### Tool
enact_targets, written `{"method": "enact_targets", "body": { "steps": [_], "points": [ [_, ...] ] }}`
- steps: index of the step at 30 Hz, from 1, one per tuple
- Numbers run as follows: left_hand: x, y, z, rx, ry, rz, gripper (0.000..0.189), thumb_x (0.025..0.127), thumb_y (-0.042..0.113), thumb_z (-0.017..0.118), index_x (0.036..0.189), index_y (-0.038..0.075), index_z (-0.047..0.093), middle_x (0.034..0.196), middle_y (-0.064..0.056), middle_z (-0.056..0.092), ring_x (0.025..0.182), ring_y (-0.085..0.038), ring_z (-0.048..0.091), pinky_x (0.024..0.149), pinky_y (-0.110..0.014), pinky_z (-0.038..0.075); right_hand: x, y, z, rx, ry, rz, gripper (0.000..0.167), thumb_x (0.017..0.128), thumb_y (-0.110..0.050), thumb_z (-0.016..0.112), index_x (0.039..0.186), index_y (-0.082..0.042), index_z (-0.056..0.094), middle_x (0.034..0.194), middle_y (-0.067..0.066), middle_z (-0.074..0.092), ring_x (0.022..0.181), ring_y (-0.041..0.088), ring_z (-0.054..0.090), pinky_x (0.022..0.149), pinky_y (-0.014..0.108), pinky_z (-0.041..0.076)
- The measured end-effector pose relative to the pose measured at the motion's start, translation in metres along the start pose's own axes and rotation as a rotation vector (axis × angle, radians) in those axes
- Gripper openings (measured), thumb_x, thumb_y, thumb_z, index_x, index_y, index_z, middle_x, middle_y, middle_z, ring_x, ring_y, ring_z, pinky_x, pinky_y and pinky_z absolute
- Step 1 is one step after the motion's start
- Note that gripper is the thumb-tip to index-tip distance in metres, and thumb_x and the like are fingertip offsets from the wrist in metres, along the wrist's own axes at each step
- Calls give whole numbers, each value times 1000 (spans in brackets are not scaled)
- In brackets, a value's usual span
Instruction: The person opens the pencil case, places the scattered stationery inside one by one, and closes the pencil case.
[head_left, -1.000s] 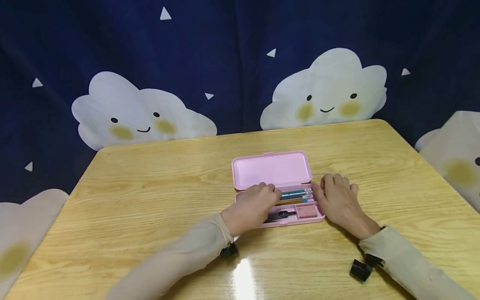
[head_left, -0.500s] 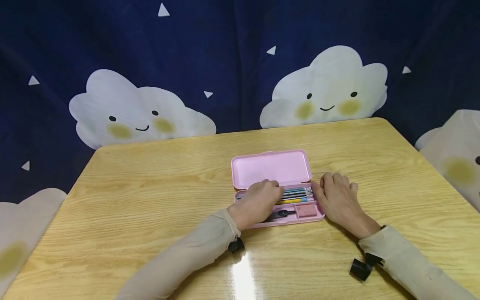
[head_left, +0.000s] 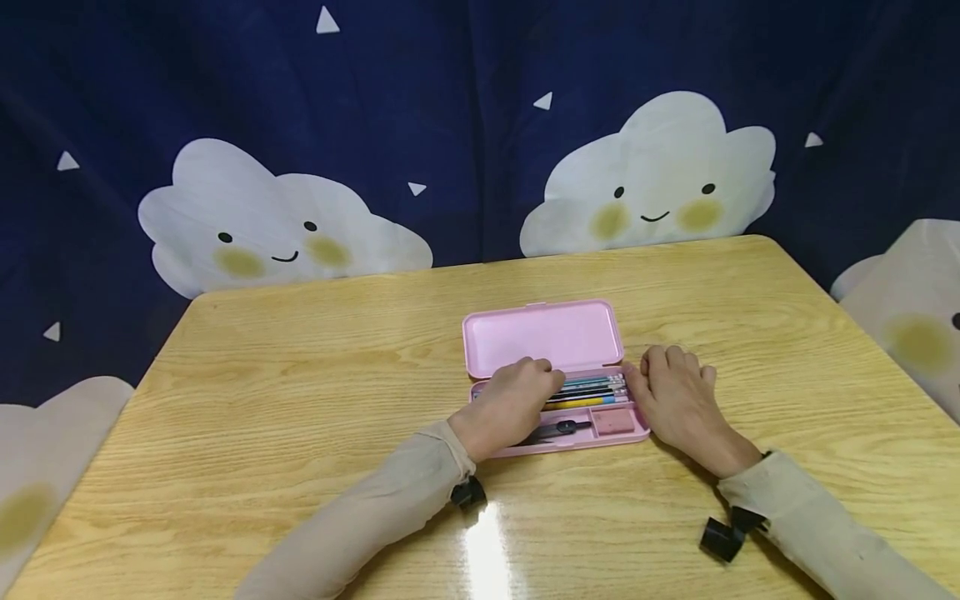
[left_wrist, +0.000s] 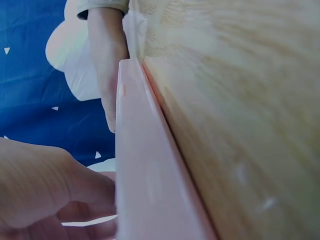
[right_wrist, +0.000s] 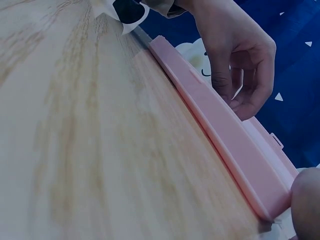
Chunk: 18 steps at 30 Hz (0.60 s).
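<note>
A pink pencil case lies on the table with its lid folded back. Several pencils, one of them yellow, fill the long rear compartment. In front of them lie a black drawing compass and, in a small square section, a pink eraser. My left hand reaches over the case's left part, its fingers curled down among the pencils; I cannot tell whether they pinch one. My right hand rests at the right end, thumb against the case, fingers loosely bent.
The wooden table extends around the case on all sides. Behind it hangs a dark blue curtain with smiling clouds. Black wrist cameras hang below the sleeves.
My left hand has moved slightly right, then a little back left. Beneath it the pencils have shifted, and more of the yellow one shows. The right hand stays in place.
</note>
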<state>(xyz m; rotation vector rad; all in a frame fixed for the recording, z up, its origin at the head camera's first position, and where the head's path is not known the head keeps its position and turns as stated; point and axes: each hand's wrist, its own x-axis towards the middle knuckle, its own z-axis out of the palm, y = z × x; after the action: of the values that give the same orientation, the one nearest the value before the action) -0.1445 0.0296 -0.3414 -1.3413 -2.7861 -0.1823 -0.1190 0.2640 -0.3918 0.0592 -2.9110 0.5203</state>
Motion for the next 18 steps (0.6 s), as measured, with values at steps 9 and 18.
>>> {"method": "enact_targets", "body": {
  "steps": [9,18],
  "points": [
    [-1,-1,0,-6,4,-5,23,84,-5,62,102,8,71,92,-5,65,81,-18,62,70,-29,52,0,0,-1,1,-8,3,35,102,-36,36,91,-5,45,84,13,41,82,33,38,68,44,21],
    [-4,-5,0,-20,45,8,14,88,0,62,96,7,71,87,-5,65,78,-17,62,67,-27,52,0,0,0,2,0,-5,35,102,-37,36,90,-5,45,84,13,41,82,33,38,67,43,21]
  ]
}}
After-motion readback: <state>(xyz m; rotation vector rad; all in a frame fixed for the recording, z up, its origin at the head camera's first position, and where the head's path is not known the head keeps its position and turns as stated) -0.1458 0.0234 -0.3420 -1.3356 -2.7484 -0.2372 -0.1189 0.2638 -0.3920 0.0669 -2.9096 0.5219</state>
